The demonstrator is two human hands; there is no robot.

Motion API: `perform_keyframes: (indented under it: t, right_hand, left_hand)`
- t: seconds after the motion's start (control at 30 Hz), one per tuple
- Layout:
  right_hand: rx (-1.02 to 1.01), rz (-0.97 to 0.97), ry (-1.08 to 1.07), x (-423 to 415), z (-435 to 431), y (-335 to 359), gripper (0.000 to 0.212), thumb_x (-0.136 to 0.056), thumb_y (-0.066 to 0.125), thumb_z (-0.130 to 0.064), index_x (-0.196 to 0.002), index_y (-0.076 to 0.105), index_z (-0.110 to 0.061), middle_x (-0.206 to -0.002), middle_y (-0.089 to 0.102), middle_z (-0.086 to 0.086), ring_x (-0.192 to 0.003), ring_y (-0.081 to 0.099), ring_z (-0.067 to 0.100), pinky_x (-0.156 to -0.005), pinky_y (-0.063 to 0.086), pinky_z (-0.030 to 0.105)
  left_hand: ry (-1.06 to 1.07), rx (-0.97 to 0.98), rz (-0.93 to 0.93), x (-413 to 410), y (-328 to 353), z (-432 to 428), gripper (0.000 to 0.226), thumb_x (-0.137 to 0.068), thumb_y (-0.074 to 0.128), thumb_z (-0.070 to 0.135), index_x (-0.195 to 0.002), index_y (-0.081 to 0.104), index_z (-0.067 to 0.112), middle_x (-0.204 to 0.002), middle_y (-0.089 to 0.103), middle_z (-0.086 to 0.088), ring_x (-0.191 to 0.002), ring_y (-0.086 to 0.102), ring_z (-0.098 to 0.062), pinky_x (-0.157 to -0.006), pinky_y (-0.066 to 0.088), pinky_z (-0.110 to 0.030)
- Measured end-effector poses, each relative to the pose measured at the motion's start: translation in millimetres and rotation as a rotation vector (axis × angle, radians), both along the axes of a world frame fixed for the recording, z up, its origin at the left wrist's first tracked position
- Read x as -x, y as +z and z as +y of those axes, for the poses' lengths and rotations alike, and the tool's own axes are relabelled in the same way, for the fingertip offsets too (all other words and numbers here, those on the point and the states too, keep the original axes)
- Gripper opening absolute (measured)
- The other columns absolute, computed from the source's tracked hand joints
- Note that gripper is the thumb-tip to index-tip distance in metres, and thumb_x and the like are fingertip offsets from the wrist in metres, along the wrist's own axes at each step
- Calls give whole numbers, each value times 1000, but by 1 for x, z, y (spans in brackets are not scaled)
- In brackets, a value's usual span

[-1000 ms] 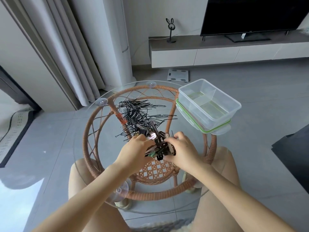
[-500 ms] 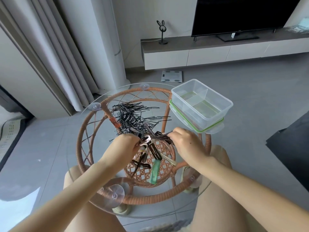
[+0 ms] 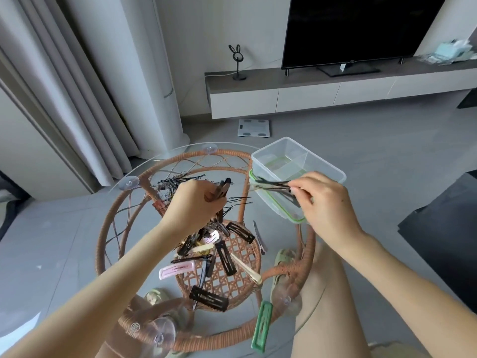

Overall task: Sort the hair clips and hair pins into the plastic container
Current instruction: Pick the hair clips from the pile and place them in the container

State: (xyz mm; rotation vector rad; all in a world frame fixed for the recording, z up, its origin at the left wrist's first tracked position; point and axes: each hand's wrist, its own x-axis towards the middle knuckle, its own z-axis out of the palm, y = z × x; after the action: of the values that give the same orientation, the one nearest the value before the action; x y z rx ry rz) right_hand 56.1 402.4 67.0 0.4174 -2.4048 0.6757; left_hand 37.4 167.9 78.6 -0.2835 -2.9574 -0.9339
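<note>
A clear plastic container [image 3: 333, 170] with a divider sits on its green-rimmed lid at the glass table's far right. My right hand [image 3: 325, 202] pinches a bundle of long hair clips [image 3: 273, 187] just in front of the container's near wall. My left hand [image 3: 196, 202] is shut on a few dark hair clips [image 3: 223, 188] above the table's middle. A heap of thin black hair pins [image 3: 173, 184] lies behind my left hand. Loose black, pink, cream and green hair clips [image 3: 224, 257] are scattered on the glass below my hands.
The round glass table [image 3: 121, 187] rests on a rattan frame [image 3: 103, 228]. A green clip [image 3: 263, 324] lies near the front edge. My knees are under the table. A bathroom scale [image 3: 254, 127], TV cabinet and curtains stand beyond.
Both hands lifted off the clip pile, each taking clips. My right hand moved right and up to the container; my left hand rose over the pins. The remaining clips lie spread out.
</note>
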Motion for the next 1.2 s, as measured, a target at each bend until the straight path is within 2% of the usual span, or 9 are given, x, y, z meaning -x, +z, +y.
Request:
perform_keyframes:
  t: [0.23,0.47,0.57,0.63,0.77,0.9,1.03,1.13,1.2]
  right_hand:
    - [-245,-227,-156,64,55,15,15,-81,56,5,-78,70,1,-78,65,18,-73,61,37,-65,43,33]
    - [-124,-589,-74,100,64,-13,19,-86,56,-3,-95,71,-7,-100,71,11,-87,62,20,-73,42,24]
    - [-80,-579,-167,100,70,-15,26,-87,53,-2,-106,69,-10,-105,70,14,-96,63,28,-80,48,29]
    - [-125,-540,-249,96,73,-13,31,-85,49,3,-108,67,-9,-105,69,15,-99,61,32,-85,49,34]
    - [-104,-430,-234,74,69,-3,26,-86,50,1,-102,69,-5,-103,70,15,-97,62,34,-84,49,34]
    - [-88,-477,0,32,37,3,19,-81,65,-11,-99,71,-10,-97,71,9,-88,63,24,-79,47,30]
    - [-410,-793,382,-15,5,-8,56,-74,73,-36,-126,52,-33,-140,43,-5,-126,38,13,-107,33,33]
    - [-616,-888,375,-29,-9,-30,83,-72,70,-52,-141,25,-41,-157,10,-4,-142,12,18,-113,17,36]
    - [-528,-877,309,-28,-18,-43,89,-71,65,-61,-144,19,-38,-156,11,1,-141,15,22,-112,20,40]
  left_hand:
    - [-50,-92,-18,66,12,91,22,-81,60,13,-63,63,1,-65,68,-16,-55,58,-27,-47,40,-25]
    - [-115,94,-119,107,-6,160,38,-85,53,15,-50,40,11,-50,40,-4,-56,40,-25,-41,25,-25]
    - [-213,178,-185,110,-7,169,19,-86,57,19,-70,60,8,-67,51,-9,-70,48,-29,-46,33,-26]
    - [-280,233,-208,110,-6,170,22,-86,59,21,-88,66,1,-81,57,-15,-87,56,-35,-65,46,-34]
    - [-265,116,-149,104,-3,159,32,-87,56,11,-117,62,4,-123,63,-9,-115,57,-25,-96,46,-32]
    - [-218,40,-93,87,7,120,27,-83,59,9,-110,67,11,-113,68,-5,-104,63,-22,-89,47,-26]
    - [-309,199,-115,48,6,65,28,-83,64,22,-111,65,20,-107,68,-3,-94,63,-17,-87,50,-30]
    - [-307,437,-181,3,-7,24,44,-83,61,41,-125,54,29,-115,56,0,-98,53,-14,-83,46,-26]
    - [-228,527,-212,-28,-23,1,58,-81,58,51,-133,43,32,-122,51,-1,-104,52,-15,-85,49,-27]
